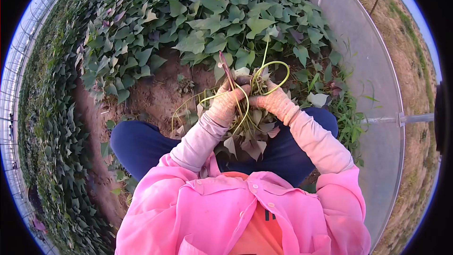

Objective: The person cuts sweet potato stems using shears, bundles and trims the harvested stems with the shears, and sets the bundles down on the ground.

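Observation:
A bunch of leafy vines (253, 145), apparently sweet potato, hangs between my hands over my lap, its leaves pointing down and showing pale undersides. My left hand (227, 100), in a dirty work glove, is closed around several stems; a reddish stem (225, 68) sticks up out of it. My right hand (275, 100), gloved too, is closed on the same bunch just beside it. A pale green stem (286, 73) loops above my right hand, and thinner stems trail to the left. My fingertips are partly hidden by stems and leaves.
Dense green vine foliage (212, 14) covers the bed ahead. Brown soil (163, 92) shows in front of my left knee (134, 144). A grey plastic sheet wall (358, 52) with a metal pipe (415, 118) runs along the right. Another leafy row (56, 137) lies at left.

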A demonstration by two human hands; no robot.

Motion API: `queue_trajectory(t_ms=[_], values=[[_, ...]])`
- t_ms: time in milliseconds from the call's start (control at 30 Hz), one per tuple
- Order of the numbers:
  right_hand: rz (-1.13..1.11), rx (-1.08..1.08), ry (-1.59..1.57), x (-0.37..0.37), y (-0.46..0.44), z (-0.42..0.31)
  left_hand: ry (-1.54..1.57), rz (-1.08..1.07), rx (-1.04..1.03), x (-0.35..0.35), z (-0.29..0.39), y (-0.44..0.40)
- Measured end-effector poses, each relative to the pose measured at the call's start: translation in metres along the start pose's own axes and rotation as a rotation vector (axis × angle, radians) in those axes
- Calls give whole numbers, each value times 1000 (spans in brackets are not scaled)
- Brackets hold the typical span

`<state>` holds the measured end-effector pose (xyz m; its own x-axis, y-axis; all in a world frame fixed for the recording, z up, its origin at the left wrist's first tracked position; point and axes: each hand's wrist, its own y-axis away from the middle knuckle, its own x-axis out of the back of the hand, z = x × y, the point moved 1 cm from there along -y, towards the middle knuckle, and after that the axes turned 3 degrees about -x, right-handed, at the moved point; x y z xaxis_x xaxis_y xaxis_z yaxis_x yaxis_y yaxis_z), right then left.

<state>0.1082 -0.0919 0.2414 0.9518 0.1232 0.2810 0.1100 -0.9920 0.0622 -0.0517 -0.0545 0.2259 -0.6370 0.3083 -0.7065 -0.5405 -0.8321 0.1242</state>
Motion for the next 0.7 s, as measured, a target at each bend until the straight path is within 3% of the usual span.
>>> queue_trajectory(t_ms=[33,133,200,233,267,333,367,400,433,533,567,600,633,667,700], values=[[60,-123,-22,0,2,1,2,-12,41,-8,4,4],[128,-152,-177,2,0,8,-14,161,62,-17,-6,10],[191,-182,58,10,9,-27,45,78,-74,-31,-2,10],[208,-213,-280,15,9,-26,-26,69,-92,-29,-5,10],[213,-263,-272,20,15,-26,-99,60,-103,-27,-10,9],[212,-386,-376,19,23,-17,1071,109,241,29,-97,-38],[197,-417,-461,15,25,-16,967,284,261,10,-86,-26],[126,-443,-442,11,28,-7,1093,350,473,16,-109,-24],[107,-401,-396,6,30,1,825,21,341,42,-161,-28],[54,-194,-88,-4,29,31,-868,-131,58,6,-91,5],[74,-219,-63,-5,35,25,-363,-112,209,24,-136,-10],[94,-240,-38,-6,38,16,-414,-148,228,27,-145,-12],[182,-465,66,-6,39,6,-465,-186,245,27,-149,-14],[240,-476,10,-4,40,11,-1068,-286,117,-3,-85,0],[298,-488,-46,-1,40,17,-1308,-438,295,-19,-54,-4]])
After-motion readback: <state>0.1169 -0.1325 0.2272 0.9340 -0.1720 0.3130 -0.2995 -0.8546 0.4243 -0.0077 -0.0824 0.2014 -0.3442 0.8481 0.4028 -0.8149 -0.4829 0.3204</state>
